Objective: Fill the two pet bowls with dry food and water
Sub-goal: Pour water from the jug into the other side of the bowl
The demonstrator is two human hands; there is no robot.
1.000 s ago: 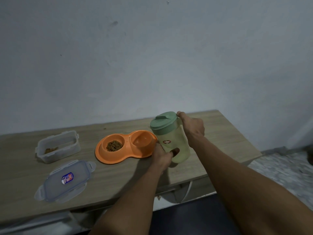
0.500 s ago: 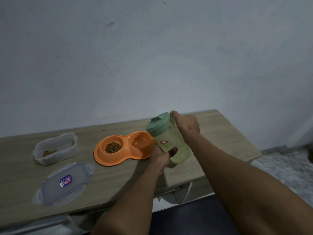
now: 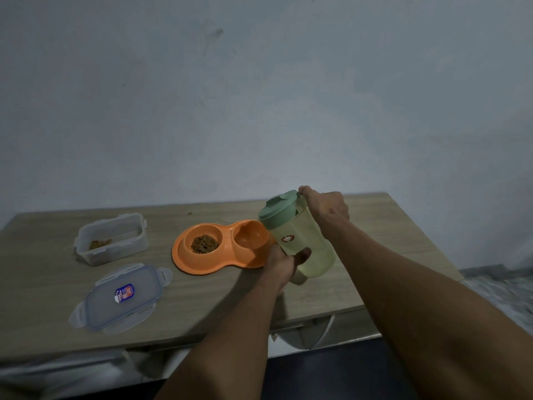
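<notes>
While it leaned lid-first toward the orange double pet bowl [image 3: 184,255], the pale translucent water jug [image 3: 305,241] was held at the right end of the tabletop [image 3: 380,226], its green lid [image 3: 281,207] just above the bowl's right well [image 3: 249,236]. The right hand [image 3: 327,209] gripped the jug's upper part just behind the lid, and the left hand [image 3: 284,262] was curled round its lower body, thumb across the front. The right well showed only bare orange plastic; the left well held brown kibble [image 3: 204,243]. Farther left stood a clear food container [image 3: 112,241] with a little kibble inside, its snap-lock cover [image 3: 121,297] lying flat nearer the front edge.
</notes>
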